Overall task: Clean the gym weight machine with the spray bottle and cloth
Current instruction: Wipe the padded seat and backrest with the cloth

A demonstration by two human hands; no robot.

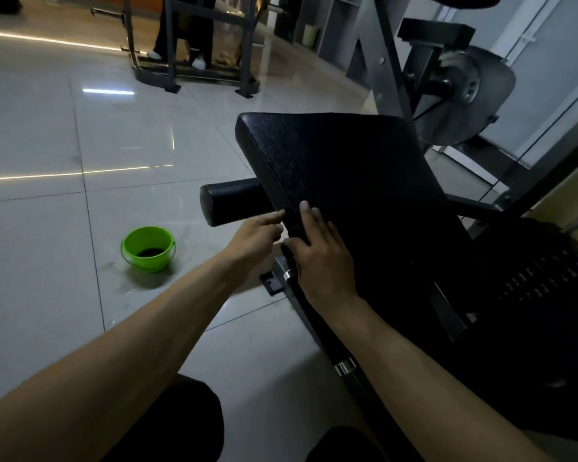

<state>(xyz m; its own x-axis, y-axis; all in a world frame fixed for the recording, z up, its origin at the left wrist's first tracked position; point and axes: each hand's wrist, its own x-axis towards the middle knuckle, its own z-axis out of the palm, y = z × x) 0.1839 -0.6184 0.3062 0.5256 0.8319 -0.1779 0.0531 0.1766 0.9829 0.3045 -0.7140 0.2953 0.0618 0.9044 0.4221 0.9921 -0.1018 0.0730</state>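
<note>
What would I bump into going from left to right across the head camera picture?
bucket → left hand → right hand → metal disc. I left out the black pad and the roller because they overlap the hands.

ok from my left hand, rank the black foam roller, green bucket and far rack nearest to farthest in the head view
1. black foam roller, just above the left hand
2. green bucket, on the floor to its left
3. far rack, across the room
</note>
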